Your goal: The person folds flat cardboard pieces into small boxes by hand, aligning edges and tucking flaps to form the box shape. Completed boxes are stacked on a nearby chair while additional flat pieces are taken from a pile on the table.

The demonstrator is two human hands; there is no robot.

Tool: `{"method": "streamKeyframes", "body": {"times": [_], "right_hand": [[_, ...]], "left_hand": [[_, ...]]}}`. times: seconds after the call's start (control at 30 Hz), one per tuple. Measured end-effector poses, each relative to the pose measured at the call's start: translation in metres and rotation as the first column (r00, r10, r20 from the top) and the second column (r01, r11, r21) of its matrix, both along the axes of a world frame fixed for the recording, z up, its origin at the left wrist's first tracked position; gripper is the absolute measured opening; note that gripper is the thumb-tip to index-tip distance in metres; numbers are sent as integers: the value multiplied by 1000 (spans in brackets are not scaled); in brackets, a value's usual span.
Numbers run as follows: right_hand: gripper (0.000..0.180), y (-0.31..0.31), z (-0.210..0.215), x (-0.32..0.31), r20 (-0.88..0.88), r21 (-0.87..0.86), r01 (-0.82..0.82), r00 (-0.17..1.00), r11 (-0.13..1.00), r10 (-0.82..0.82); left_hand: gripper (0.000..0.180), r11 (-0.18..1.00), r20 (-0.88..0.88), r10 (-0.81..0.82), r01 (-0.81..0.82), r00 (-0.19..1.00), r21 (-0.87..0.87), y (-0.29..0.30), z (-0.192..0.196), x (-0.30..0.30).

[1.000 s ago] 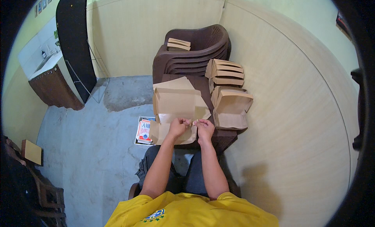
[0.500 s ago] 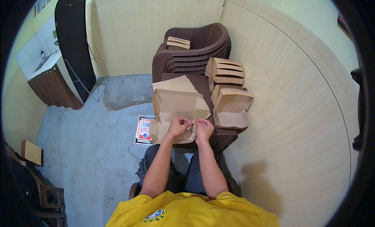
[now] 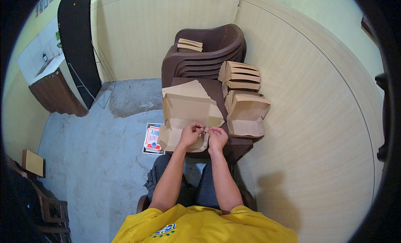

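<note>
both hands [image 3: 204,134] pinching cardboard box [image 3: 188,115]

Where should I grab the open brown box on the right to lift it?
Grip the open box by its near tray edge, coming from the person's side. The lid stands open on the far side, the wall is close on the right, and the folded boxes crowd behind it.
</note>
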State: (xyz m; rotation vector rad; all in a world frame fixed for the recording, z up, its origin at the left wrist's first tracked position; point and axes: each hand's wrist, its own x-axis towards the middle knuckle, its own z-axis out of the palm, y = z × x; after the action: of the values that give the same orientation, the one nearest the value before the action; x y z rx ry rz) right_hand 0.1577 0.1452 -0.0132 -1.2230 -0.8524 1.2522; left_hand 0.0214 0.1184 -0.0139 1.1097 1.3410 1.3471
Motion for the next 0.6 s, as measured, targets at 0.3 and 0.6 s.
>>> {"method": "streamKeyframes", "body": {"times": [0.3,0.6], "right_hand": [[25,-5,11,2,60,5,-8,998,1000,7],[24,-6,7,4,-23,19,-26,999,999,26]], "left_hand": [[13,1000,-60,26,-27,998,-9,-1,1,3],[13,999,-52,33,-34,998,-9,-3,3,5]]}}
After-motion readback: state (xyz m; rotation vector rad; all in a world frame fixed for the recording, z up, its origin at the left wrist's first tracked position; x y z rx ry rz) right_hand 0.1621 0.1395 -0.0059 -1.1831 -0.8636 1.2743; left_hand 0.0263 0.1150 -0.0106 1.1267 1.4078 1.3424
